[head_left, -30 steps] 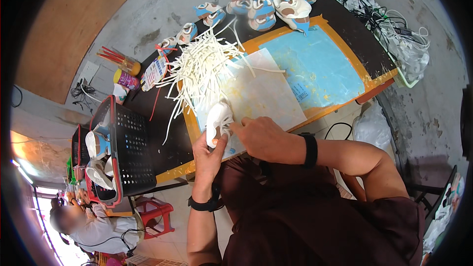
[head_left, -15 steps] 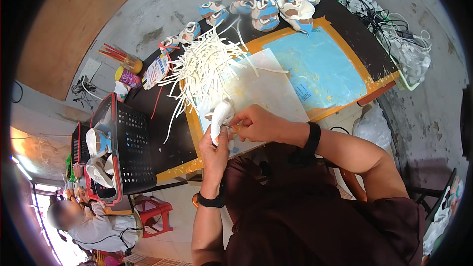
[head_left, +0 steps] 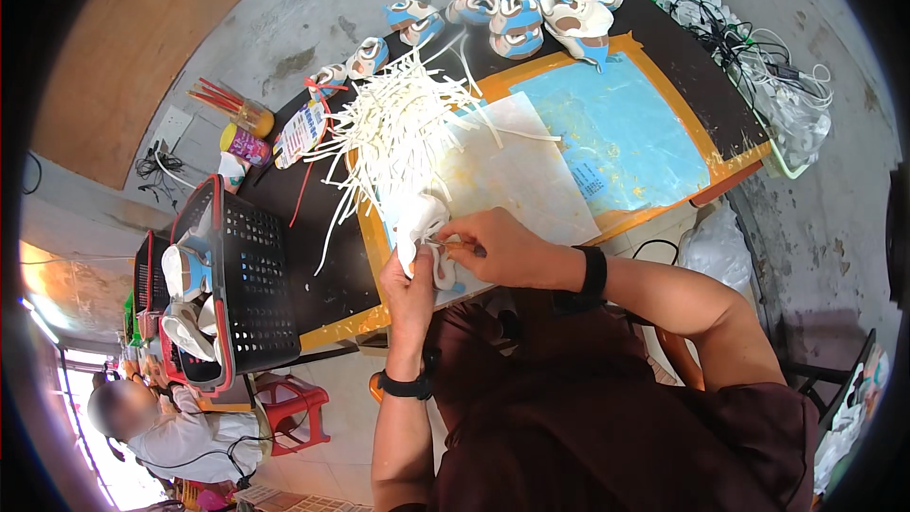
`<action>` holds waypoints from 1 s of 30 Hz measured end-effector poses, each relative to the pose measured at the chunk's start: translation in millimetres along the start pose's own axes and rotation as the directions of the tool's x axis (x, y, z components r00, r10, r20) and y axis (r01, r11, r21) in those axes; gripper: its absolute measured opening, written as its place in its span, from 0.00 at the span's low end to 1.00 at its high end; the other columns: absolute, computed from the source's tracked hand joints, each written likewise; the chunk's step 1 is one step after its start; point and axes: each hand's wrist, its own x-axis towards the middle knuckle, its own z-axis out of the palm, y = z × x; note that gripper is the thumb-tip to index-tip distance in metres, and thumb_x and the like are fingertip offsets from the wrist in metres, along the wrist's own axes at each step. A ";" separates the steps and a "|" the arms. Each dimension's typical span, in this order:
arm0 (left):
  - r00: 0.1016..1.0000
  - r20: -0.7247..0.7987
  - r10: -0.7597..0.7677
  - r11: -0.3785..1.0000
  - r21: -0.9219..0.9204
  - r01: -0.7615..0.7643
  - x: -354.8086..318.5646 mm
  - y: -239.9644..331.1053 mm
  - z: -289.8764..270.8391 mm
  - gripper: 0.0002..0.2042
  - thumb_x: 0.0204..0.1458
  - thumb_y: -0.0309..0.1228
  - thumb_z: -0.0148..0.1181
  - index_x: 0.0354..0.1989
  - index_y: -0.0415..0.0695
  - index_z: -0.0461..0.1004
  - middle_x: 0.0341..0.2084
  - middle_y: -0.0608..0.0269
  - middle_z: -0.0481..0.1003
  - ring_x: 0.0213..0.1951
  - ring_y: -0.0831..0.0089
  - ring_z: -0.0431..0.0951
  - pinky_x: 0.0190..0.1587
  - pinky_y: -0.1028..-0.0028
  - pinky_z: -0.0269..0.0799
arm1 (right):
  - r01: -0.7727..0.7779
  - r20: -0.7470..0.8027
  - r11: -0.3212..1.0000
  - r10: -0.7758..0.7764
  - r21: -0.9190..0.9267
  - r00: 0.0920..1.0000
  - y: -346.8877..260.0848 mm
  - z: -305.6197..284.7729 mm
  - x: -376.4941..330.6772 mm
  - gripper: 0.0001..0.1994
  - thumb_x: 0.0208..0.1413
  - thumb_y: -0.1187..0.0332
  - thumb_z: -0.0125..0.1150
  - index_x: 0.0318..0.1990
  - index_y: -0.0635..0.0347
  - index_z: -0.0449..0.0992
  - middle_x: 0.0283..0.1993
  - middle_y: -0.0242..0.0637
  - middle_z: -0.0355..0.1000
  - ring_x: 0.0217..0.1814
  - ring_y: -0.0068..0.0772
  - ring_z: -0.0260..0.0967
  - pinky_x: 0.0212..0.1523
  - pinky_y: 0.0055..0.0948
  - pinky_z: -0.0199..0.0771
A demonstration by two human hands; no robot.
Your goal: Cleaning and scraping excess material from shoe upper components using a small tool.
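Observation:
My left hand [head_left: 408, 286] is closed on a small white shoe upper [head_left: 413, 228], holding it above the near edge of the mat. A loose curled part of it hangs beside the thumb. My right hand [head_left: 502, 248] is closed around a small wooden-handled tool [head_left: 464, 247], whose working end meets the upper's opening; the tip is too small to make out. Just beyond both hands lies a big heap of cream-white strips [head_left: 393, 128], spilling over a whitish sheet [head_left: 517, 156].
A blue mat [head_left: 626, 133] edged with orange tape covers the dark table. Several blue, white and brown shoe uppers [head_left: 517, 24] line the far edge. At left stand a dark basket [head_left: 256, 275] holding more uppers, a purple can [head_left: 245, 145] and a brush jar [head_left: 254, 117]. A co-worker [head_left: 190, 427] sits lower left.
The shoe upper has been turned in my left hand, so its opening and a curled part show more. My right hand has shifted slightly right, with the tool's handle showing more.

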 end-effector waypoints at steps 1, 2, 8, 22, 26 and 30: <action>0.998 0.027 -0.049 0.998 -0.045 0.050 -0.1 0.6 -0.3 0.07 0.60 0.26 0.50 0.40 0.38 0.74 0.20 0.72 0.69 0.21 0.87 0.65 0.23 0.82 0.60 | -0.001 -0.001 1.000 0.001 0.000 1.000 5.0 3.2 -0.4 0.12 0.55 0.72 0.56 0.44 0.69 0.76 0.28 0.44 0.74 0.26 0.33 0.71 0.29 0.29 0.70; 0.998 0.029 -0.049 0.998 -0.045 0.051 -0.3 0.2 0.7 0.07 0.60 0.26 0.50 0.40 0.38 0.74 0.20 0.72 0.69 0.21 0.87 0.65 0.23 0.82 0.60 | 0.123 -0.017 0.981 -0.127 -0.151 0.992 13.6 8.6 -0.1 0.10 0.52 0.73 0.57 0.42 0.67 0.76 0.28 0.46 0.74 0.28 0.39 0.72 0.29 0.33 0.71; 0.999 0.021 -0.027 0.999 -0.028 0.028 -3.7 -1.4 8.9 0.06 0.59 0.25 0.51 0.35 0.39 0.74 0.21 0.72 0.70 0.22 0.85 0.66 0.24 0.81 0.61 | 0.241 0.078 0.827 -0.234 -0.507 0.969 8.6 13.3 3.7 0.09 0.43 0.76 0.58 0.35 0.60 0.73 0.28 0.44 0.71 0.30 0.50 0.72 0.31 0.42 0.71; 0.970 0.174 -0.167 0.894 -0.389 0.223 4.4 4.8 -9.9 0.09 0.56 0.24 0.52 0.42 0.34 0.73 0.32 0.56 0.78 0.26 0.77 0.71 0.32 0.76 0.67 | 0.115 -0.016 0.983 -0.119 -0.144 0.993 -8.9 -14.6 -3.0 0.09 0.51 0.73 0.58 0.39 0.64 0.79 0.30 0.46 0.76 0.26 0.42 0.73 0.31 0.32 0.72; 0.960 0.210 -0.186 0.903 -0.348 0.251 4.9 3.3 -13.7 0.10 0.56 0.26 0.53 0.43 0.34 0.73 0.34 0.56 0.78 0.31 0.75 0.74 0.36 0.76 0.69 | 0.101 -0.037 0.986 -0.106 -0.131 0.994 -5.7 -17.1 -3.9 0.09 0.51 0.72 0.59 0.39 0.64 0.79 0.29 0.46 0.76 0.24 0.38 0.72 0.29 0.30 0.71; 0.957 0.216 -0.194 0.897 -0.357 0.262 5.4 1.8 -17.7 0.13 0.55 0.27 0.56 0.46 0.34 0.73 0.36 0.55 0.79 0.36 0.73 0.76 0.41 0.75 0.70 | 0.104 -0.028 0.990 -0.107 -0.096 0.994 -5.1 -20.1 -5.8 0.09 0.51 0.72 0.59 0.39 0.64 0.79 0.29 0.47 0.76 0.23 0.37 0.72 0.29 0.29 0.71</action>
